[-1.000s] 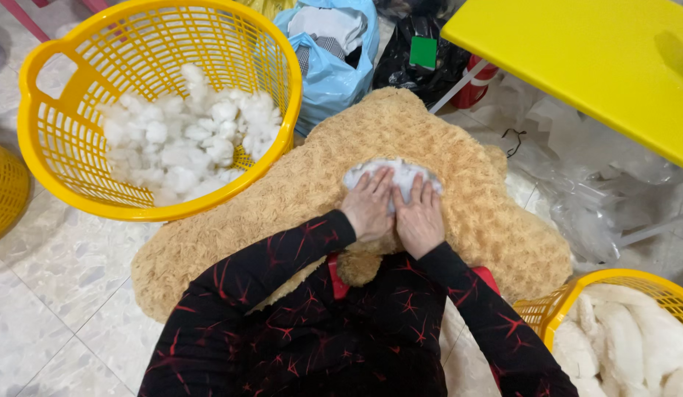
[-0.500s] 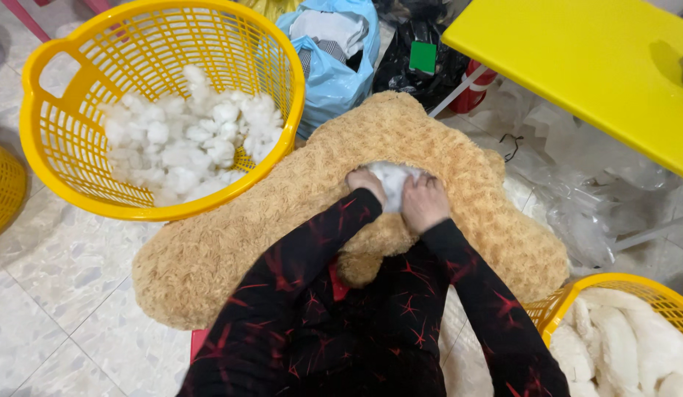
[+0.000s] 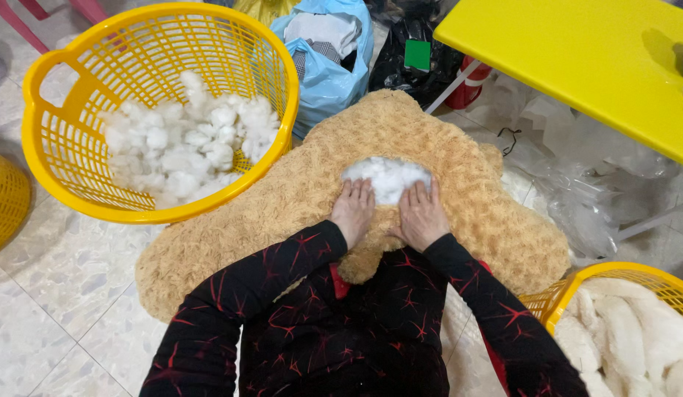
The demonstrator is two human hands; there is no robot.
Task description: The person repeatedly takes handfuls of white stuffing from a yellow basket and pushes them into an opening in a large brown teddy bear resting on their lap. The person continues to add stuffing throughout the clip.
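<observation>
A big tan plush toy skin [image 3: 282,213] lies across my lap and the floor. White stuffing [image 3: 388,176] shows at an opening in its middle. My left hand [image 3: 353,210] rests flat on the plush at the left edge of that stuffing, fingers touching it. On the right edge, my right hand [image 3: 422,215] lies flat the same way. Both hands press on the toy and grasp nothing. Black sleeves with red marks cover my arms.
A large yellow basket [image 3: 62,110] with white stuffing clumps stands at the left. Another yellow basket [image 3: 577,283] with white fibre sits at the lower right. A yellow table [image 3: 577,66] fills the top right; blue and black bags [image 3: 326,73] lie behind the toy.
My hands were pushing into the opening over the stuffing; now they lie flatter and a little apart, and more white stuffing shows between them.
</observation>
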